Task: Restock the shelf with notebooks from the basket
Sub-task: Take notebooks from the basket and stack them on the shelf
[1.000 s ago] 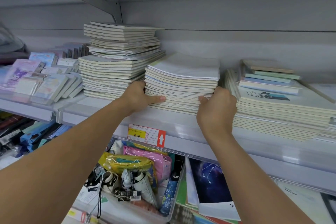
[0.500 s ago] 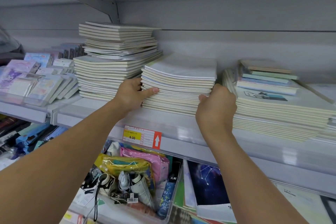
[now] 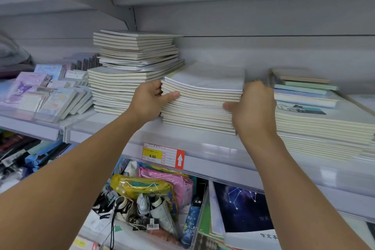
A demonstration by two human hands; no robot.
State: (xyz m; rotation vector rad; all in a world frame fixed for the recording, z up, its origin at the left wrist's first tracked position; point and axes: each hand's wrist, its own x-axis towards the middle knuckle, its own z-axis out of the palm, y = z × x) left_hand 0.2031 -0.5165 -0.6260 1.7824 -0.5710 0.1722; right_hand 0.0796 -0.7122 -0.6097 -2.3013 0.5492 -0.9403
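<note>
A stack of pale notebooks [image 3: 203, 97] with cream page edges sits in the middle of the grey shelf [image 3: 203, 144]. My left hand [image 3: 149, 100] holds its left side, thumb laid across the front edges and fingers curled behind the corner. My right hand [image 3: 252, 107] grips its right side, thumb on the front edges about halfway up. The basket is out of view.
A taller, uneven notebook pile [image 3: 132, 71] stands just left of the middle stack. A wide low pile [image 3: 324, 126] with smaller books on top lies to the right. Small cartoon notepads [image 3: 46, 93] fill the far left. Below hang a price tag [image 3: 163, 157] and bins of goods.
Both hands have climbed from near the bottom of the middle stack to about its mid-height. The left thumb now lies higher on the front edges.
</note>
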